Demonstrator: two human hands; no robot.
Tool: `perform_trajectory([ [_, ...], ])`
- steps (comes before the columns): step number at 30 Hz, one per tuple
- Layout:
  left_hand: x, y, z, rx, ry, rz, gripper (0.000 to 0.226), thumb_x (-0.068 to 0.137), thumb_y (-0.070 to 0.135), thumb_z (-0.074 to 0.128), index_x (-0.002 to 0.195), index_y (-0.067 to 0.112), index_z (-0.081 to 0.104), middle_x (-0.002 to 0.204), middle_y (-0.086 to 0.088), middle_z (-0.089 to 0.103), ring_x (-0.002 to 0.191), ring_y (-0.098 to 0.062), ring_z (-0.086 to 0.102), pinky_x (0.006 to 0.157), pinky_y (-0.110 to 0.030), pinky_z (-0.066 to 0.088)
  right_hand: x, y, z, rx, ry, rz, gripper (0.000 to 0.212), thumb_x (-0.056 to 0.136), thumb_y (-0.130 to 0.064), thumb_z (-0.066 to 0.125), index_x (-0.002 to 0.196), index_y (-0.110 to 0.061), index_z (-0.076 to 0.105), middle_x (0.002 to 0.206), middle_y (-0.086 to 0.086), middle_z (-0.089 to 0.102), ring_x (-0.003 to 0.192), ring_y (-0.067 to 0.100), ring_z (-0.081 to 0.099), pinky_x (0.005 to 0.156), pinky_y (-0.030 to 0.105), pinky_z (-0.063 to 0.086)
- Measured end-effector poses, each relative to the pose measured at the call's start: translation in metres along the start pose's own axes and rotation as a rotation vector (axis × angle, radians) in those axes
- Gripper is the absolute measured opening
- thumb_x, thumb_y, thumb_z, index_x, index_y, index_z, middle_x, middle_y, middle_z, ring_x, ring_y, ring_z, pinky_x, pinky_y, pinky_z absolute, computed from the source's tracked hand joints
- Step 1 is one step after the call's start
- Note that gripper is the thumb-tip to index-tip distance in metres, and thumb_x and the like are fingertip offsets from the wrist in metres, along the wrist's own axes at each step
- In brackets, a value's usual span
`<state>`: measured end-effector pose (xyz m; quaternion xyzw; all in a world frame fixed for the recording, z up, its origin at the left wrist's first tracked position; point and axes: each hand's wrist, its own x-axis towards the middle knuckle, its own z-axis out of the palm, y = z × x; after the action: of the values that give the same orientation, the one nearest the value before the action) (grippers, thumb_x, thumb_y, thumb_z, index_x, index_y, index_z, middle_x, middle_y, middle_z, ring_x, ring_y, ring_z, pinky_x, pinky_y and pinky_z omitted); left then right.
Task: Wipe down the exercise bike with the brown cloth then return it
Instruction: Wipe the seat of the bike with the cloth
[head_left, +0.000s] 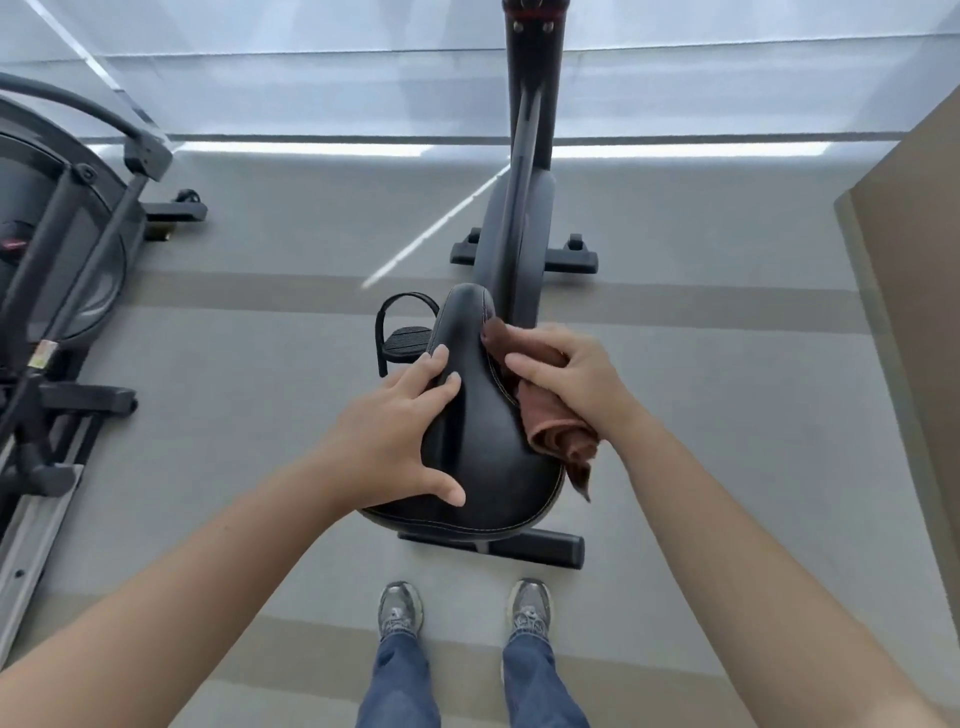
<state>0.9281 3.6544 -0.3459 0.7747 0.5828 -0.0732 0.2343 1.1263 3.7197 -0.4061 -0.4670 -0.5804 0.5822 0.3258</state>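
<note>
Step in hand: wiping, judged to be on the right flank of the exercise bike's (521, 218) saddle (480, 415); post and frame probably remained.
Left hand (395, 431): lay spread on the saddle's left side, fingers (435, 364) nearly straight, thumb at the rear, bracing and gripping nothing.
Right hand (566, 374): fingers curled round the brown cloth (558, 434), pressing it against the saddle's right edge.
Brown cloth: bunched under that hand, a tail hanging below the saddle.
Next move: likely a stroke along the saddle, keeping the left-hand brace, then the frame.
</note>
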Motion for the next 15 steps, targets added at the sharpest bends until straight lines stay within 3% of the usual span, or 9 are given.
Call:
perform_trajectory([
  [3, -0.001, 0.001, -0.001, 0.007, 0.012, 0.010, 0.115, 0.051, 0.058, 0.077, 0.143, 0.017, 0.021, 0.154, 0.002, 0.000, 0.137, -0.015, 0.009, 0.107, -0.030, 0.020, -0.039, 0.014, -0.014, 0.000, -0.096, 0.021, 0.029, 0.079, -0.013, 0.070, 0.098, -0.035, 0.070, 0.103, 0.007, 0.066, 0.096, 0.006, 0.060, 0.086, 0.014, 0.041],
  [7, -0.001, 0.001, -0.001, 0.008, -0.003, -0.005, 0.114, 0.053, 0.059, 0.076, 0.143, 0.020, 0.018, 0.154, 0.005, -0.003, 0.137, -0.012, 0.005, 0.105, -0.029, 0.022, 0.001, 0.002, 0.007, -0.083, 0.084, -0.069, 0.031, 0.080, -0.015, 0.070, 0.110, -0.023, 0.066, 0.102, 0.004, 0.062, 0.096, 0.008, 0.056, 0.089, 0.009, 0.038],
  [10, 0.000, 0.001, 0.000, 0.013, -0.025, -0.023, 0.114, 0.055, 0.059, 0.075, 0.144, 0.021, 0.014, 0.154, 0.006, -0.007, 0.137, -0.011, 0.002, 0.105, -0.030, 0.024, 0.039, -0.016, 0.023, -0.078, 0.216, -0.109, 0.032, 0.082, -0.014, 0.067, 0.114, -0.013, 0.064, 0.102, 0.004, 0.056, 0.098, 0.010, 0.053, 0.093, 0.014, 0.038],
  [12, 0.000, 0.002, -0.001, 0.011, -0.039, -0.029, 0.115, 0.055, 0.058, 0.075, 0.144, 0.021, 0.013, 0.154, 0.006, -0.008, 0.138, -0.011, 0.001, 0.106, -0.030, 0.023, 0.032, -0.014, 0.019, -0.082, 0.165, -0.099, 0.034, 0.082, -0.013, 0.068, 0.115, -0.013, 0.063, 0.104, 0.005, 0.056, 0.099, 0.009, 0.052, 0.093, 0.013, 0.038],
  [15, 0.000, 0.003, -0.001, 0.007, -0.035, -0.025, 0.116, 0.054, 0.057, 0.076, 0.144, 0.019, 0.014, 0.154, 0.004, -0.007, 0.138, -0.012, 0.002, 0.107, -0.031, 0.022, -0.011, 0.001, -0.002, -0.079, -0.049, -0.071, 0.033, 0.078, -0.011, 0.071, 0.110, -0.020, 0.066, 0.105, 0.008, 0.061, 0.099, 0.008, 0.056, 0.093, 0.012, 0.038],
])
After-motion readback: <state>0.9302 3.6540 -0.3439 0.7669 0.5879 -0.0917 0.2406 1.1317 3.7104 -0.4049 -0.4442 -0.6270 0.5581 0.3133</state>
